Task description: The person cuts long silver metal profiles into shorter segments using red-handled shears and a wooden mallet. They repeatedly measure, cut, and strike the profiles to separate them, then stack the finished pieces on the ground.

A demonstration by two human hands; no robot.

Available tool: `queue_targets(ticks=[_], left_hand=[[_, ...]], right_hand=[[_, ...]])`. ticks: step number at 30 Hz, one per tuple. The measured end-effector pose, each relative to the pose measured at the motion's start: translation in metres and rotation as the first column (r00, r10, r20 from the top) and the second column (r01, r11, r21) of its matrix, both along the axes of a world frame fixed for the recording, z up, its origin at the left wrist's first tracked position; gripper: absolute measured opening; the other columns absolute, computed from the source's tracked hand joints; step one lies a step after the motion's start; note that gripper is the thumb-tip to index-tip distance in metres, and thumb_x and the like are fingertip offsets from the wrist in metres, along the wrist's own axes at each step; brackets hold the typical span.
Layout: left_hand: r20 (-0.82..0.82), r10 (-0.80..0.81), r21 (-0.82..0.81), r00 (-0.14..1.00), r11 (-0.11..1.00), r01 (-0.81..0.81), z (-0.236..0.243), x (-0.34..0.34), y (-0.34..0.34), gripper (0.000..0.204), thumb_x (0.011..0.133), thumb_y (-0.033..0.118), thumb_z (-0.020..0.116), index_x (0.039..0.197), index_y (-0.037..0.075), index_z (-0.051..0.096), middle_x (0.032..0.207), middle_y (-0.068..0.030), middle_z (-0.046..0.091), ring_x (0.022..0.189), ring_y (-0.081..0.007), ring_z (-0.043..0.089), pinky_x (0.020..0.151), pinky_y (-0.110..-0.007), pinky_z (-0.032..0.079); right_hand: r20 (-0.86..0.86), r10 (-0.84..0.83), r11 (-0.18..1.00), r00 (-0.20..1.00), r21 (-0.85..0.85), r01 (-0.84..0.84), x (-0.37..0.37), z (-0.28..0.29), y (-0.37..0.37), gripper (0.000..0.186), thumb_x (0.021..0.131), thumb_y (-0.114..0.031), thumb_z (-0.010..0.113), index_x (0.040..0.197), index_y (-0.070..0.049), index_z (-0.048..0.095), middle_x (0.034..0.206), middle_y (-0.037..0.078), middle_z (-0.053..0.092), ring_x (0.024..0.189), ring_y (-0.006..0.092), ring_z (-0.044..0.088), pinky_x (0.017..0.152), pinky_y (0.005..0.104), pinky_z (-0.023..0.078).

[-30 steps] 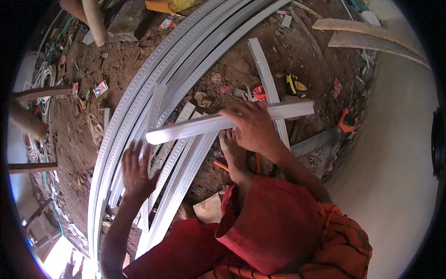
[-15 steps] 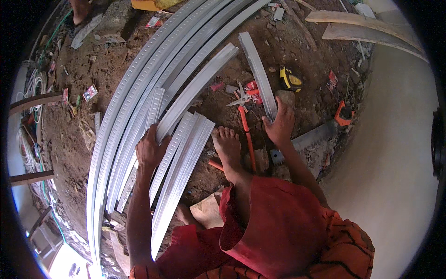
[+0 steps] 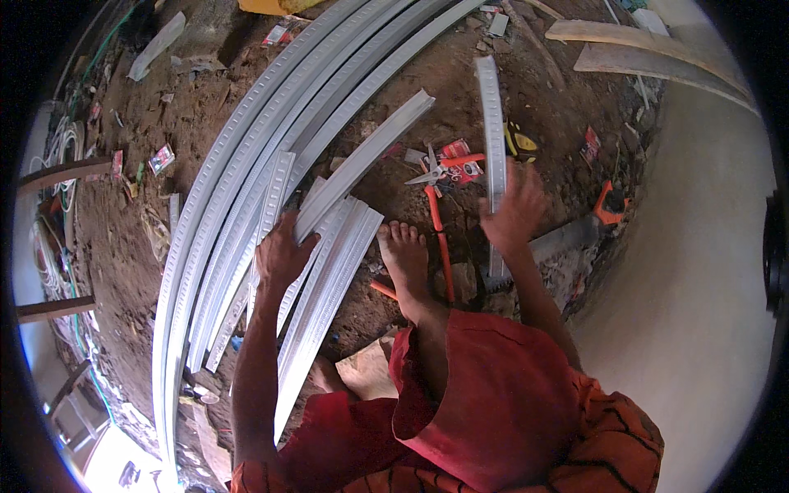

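The left hand [image 3: 283, 251] bends its fingers around the near end of a short metal channel [image 3: 366, 163], its thumb against it. The right hand [image 3: 518, 212] has its fingers loosely spread, somewhat blurred, its thumb over another short channel [image 3: 492, 131]; whether that grip bears on the metal, I cannot tell. Tin snips [image 3: 441, 242] with orange handles lie between the two pieces, and a yellow-and-black tape measure [image 3: 524, 145] is partly behind the right one. A handsaw [image 3: 610, 205] lies farther right; long slotted channels [image 3: 246, 140] stretch along the left over the dirt floor [image 3: 123, 246].
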State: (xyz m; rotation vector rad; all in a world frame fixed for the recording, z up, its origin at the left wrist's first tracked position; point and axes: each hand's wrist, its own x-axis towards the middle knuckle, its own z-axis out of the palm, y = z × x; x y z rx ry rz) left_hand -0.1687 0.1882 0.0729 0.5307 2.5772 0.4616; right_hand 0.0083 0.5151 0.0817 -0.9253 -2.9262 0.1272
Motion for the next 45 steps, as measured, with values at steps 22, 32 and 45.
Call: queue_targets(ticks=[22,32,45], left_hand=[[-0.001,-0.071,0.026,0.997,0.997,0.071,0.007,-0.001,-0.003,0.049,0.072,0.034,0.071,0.113,0.012,0.055,0.094,-0.0164,0.065,0.084,-0.0356,0.064,0.072,-0.046,0.049],[0.04,-0.094,0.061,0.995,0.994,0.092,-0.01,0.011,0.016,0.051,0.072,0.032,0.071,0.115,0.011,0.053,0.1,-0.0179,0.064,0.088,-0.0338,0.064,0.073,-0.047,0.049],[-0.277,-0.144,0.111,0.95,0.977,0.18,0.007,0.022,0.04,0.078,0.065,0.024,0.077,0.133,0.012,0.04,0.13,-0.0206,0.045,0.123,-0.0384,0.039,0.103,-0.047,0.032]], right_hand=[[0.025,0.184,0.977,0.983,-0.113,-0.18,0.006,-0.038,0.083,0.066,0.074,-0.028,0.068,0.127,0.002,0.042,0.109,0.023,0.055,0.1,0.0383,0.054,0.087,0.0458,0.044],[-0.075,0.116,0.973,0.99,-0.191,-0.129,0.013,0.036,0.104,0.054,0.094,-0.03,0.045,0.14,-0.004,0.031,0.123,0.027,0.049,0.107,0.0414,0.053,0.09,0.0441,0.043],[0.161,0.538,0.707,0.827,-0.62,-0.339,-0.06,0.07,-0.019,0.029,0.085,-0.037,0.058,0.103,-0.017,0.065,0.081,0.014,0.066,0.074,0.0335,0.064,0.068,0.0446,0.05]])
